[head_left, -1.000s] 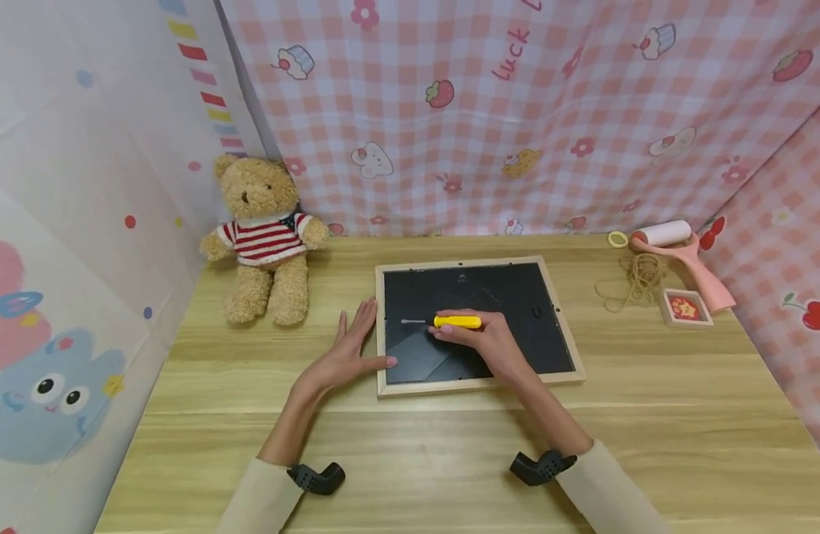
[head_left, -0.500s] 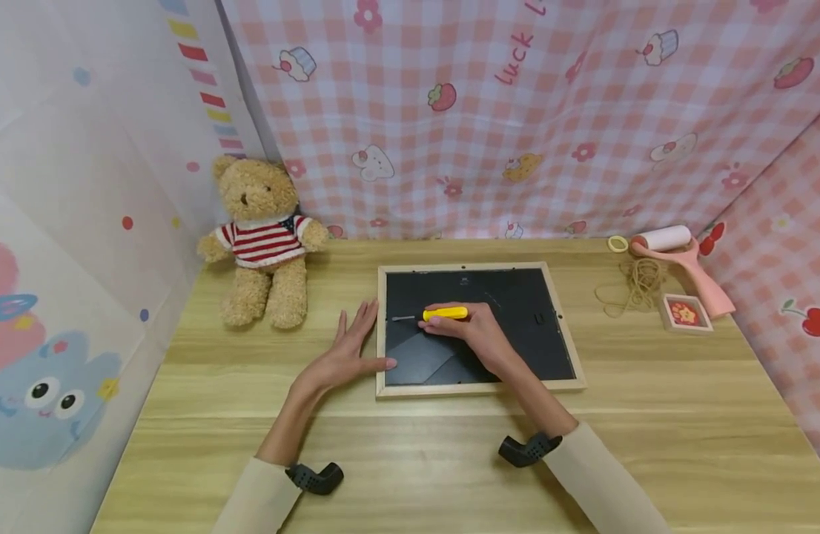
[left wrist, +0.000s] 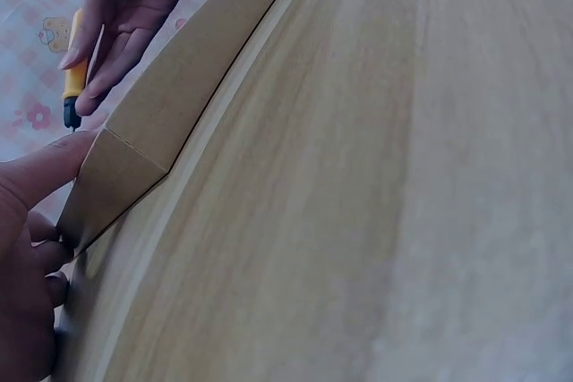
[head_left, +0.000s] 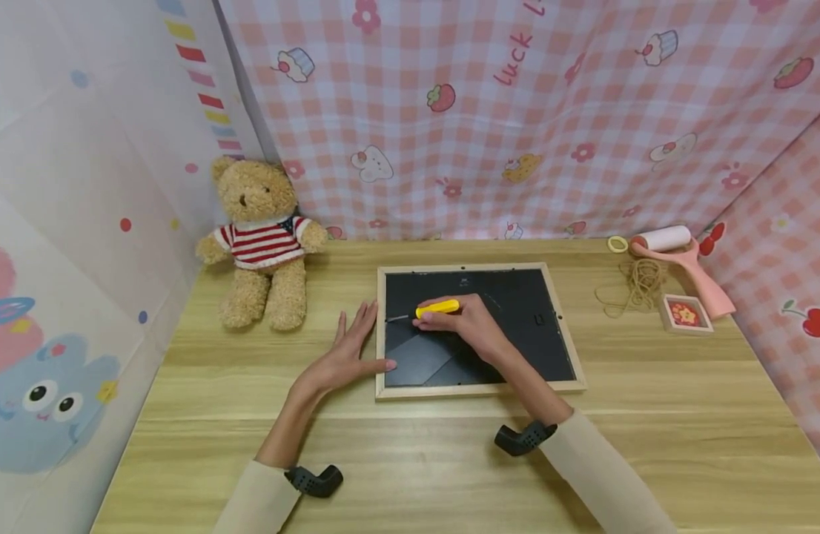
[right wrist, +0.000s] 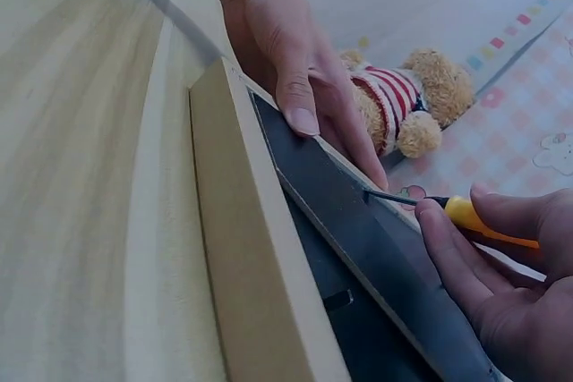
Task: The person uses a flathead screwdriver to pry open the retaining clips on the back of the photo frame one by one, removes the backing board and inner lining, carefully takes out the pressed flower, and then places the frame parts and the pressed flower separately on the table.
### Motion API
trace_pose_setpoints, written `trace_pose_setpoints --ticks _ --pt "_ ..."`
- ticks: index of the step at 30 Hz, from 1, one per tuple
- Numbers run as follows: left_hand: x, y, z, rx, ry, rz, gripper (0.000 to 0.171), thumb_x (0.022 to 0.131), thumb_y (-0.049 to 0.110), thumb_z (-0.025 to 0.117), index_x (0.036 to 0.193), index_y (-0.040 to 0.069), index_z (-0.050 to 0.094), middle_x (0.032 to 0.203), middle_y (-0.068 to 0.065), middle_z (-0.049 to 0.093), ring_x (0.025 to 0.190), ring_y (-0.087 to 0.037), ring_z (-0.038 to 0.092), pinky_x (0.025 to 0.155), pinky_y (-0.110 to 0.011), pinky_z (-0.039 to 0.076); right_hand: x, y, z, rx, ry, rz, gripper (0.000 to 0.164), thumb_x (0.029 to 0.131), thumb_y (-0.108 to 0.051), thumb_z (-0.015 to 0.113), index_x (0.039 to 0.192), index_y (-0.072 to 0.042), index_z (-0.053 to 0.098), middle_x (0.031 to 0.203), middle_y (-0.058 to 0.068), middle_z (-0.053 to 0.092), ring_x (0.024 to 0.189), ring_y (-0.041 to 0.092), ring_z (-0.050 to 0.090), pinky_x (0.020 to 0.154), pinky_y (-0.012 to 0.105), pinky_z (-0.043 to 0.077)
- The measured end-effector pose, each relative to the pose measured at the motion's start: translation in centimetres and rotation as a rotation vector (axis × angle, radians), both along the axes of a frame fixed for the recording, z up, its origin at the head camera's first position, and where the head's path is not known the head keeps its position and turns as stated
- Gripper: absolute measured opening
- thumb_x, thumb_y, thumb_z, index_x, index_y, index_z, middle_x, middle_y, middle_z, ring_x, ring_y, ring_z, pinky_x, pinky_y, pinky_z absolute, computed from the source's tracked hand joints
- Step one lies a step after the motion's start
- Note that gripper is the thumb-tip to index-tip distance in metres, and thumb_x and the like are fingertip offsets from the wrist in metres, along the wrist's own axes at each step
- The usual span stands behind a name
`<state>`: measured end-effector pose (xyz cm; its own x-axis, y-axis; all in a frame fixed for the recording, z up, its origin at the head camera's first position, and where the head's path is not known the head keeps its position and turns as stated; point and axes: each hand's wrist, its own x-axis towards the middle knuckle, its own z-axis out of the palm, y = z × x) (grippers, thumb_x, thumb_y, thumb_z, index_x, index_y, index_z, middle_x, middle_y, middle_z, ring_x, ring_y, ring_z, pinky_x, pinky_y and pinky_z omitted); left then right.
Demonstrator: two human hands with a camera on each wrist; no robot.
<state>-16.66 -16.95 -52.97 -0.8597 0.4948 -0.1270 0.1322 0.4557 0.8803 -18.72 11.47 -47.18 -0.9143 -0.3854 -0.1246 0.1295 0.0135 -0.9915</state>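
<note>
A wooden picture frame lies on the table with its black backing board facing up. My right hand grips a screwdriver by its yellow handle. The screwdriver's thin metal shaft points left, and its tip is at the inner left edge of the frame. My left hand rests against the frame's left side with fingers extended. Its thumb lies over the rim onto the backing, while the other fingers stay along the outer side.
A teddy bear in a striped shirt sits at the back left. To the right are a pink-handled lint roller, a bundle of twine, a yellow ring and a small framed picture. Curtains border the table.
My right hand has moved left with the screwdriver, bringing its tip to the frame's left inner edge, and the handle has tilted up slightly. The left hand has stayed in place.
</note>
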Motion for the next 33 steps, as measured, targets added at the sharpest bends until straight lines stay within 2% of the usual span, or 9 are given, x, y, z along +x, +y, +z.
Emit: trace_pose_setpoints --ticks 4,10,13,16,18,22,25,28,33 --pt "0.2 0.2 0.5 -0.014 -0.008 0.003 0.122 0.095 0.045 0.086 0.178 0.015 0.001 0.185 -0.012 -0.013 0.166 -0.030 -0.031 0.133 -0.058 -0.022 -0.5 -0.4 0.7 0.084 0.068 0.023 0.029 0.106 -0.001 0.070 0.131 0.014 0.072 0.119 0.029 0.079 0.103 0.027 0.083 0.096 0.041 0.066" --pt "0.7 0.5 1.7 -0.054 0.008 0.003 0.118 0.098 0.037 0.083 0.178 0.012 0.001 0.184 -0.015 -0.012 0.167 -0.034 -0.030 0.134 -0.060 -0.018 -0.4 -1.8 2.6 0.407 0.385 0.070 0.022 0.103 -0.008 0.076 0.120 0.006 0.080 0.102 0.016 0.085 0.092 0.028 0.084 0.085 0.037 0.069" --pt "0.7 0.5 1.6 -0.057 0.016 0.003 0.118 0.098 0.037 0.084 0.177 0.012 0.001 0.184 -0.016 -0.011 0.167 -0.033 -0.028 0.134 -0.060 -0.018 -0.2 -2.5 3.2 0.483 0.470 0.066 0.019 0.101 -0.007 0.078 0.116 0.004 0.082 0.100 0.014 0.085 0.088 0.024 0.084 0.079 0.033 0.068" --pt "0.7 0.5 1.5 -0.058 0.018 0.002 0.118 0.098 0.039 0.083 0.177 0.011 0.000 0.184 -0.016 -0.011 0.167 -0.033 -0.029 0.134 -0.061 -0.018 -0.1 -2.3 2.9 0.451 0.449 0.066 0.021 0.102 -0.008 0.078 0.118 0.005 0.081 0.101 0.015 0.085 0.089 0.023 0.084 0.080 0.033 0.068" --pt "0.7 0.4 1.6 -0.056 0.016 0.001 0.119 0.098 0.042 0.083 0.177 0.012 0.000 0.184 -0.016 -0.012 0.167 -0.034 -0.029 0.134 -0.061 -0.018 -0.2 -1.8 2.3 0.353 0.354 0.057 0.023 0.103 -0.008 0.076 0.121 0.007 0.079 0.104 0.018 0.084 0.092 0.022 0.084 0.086 0.035 0.068" --pt "0.7 0.5 1.5 -0.033 0.017 -0.007 0.122 0.096 0.050 0.083 0.177 0.010 0.000 0.184 -0.020 -0.013 0.166 -0.038 -0.031 0.132 -0.063 -0.020 -0.6 -0.3 0.4 0.077 0.105 0.023 0.029 0.106 -0.004 0.071 0.129 0.012 0.073 0.115 0.027 0.081 0.098 0.019 0.084 0.097 0.041 0.066" --pt "0.8 0.6 1.5 -0.018 0.015 -0.011 0.124 0.096 0.055 0.082 0.177 0.010 0.000 0.183 -0.021 -0.014 0.164 -0.041 -0.033 0.131 -0.066 -0.021 -0.8 0.4 -0.4 -0.036 0.031 0.024 0.032 0.107 -0.003 0.069 0.133 0.015 0.070 0.122 0.031 0.078 0.102 0.020 0.083 0.100 0.042 0.064" --pt "0.8 0.5 1.6 -0.025 0.000 -0.007 0.124 0.095 0.057 0.082 0.177 0.011 0.000 0.183 -0.019 -0.014 0.164 -0.041 -0.034 0.131 -0.068 -0.019 -0.8 0.4 -0.4 0.023 0.086 0.038 0.031 0.107 -0.005 0.070 0.132 0.014 0.071 0.118 0.028 0.080 0.101 0.022 0.084 0.098 0.042 0.065" --pt "0.8 0.5 1.9 -0.044 -0.018 -0.011 0.123 0.097 0.053 0.081 0.177 0.011 -0.002 0.183 -0.019 -0.017 0.163 -0.041 -0.036 0.130 -0.071 -0.018 -0.3 -1.3 1.7 0.335 0.356 0.064 0.025 0.105 -0.009 0.075 0.123 0.007 0.079 0.102 0.017 0.085 0.093 0.026 0.084 0.088 0.039 0.068"
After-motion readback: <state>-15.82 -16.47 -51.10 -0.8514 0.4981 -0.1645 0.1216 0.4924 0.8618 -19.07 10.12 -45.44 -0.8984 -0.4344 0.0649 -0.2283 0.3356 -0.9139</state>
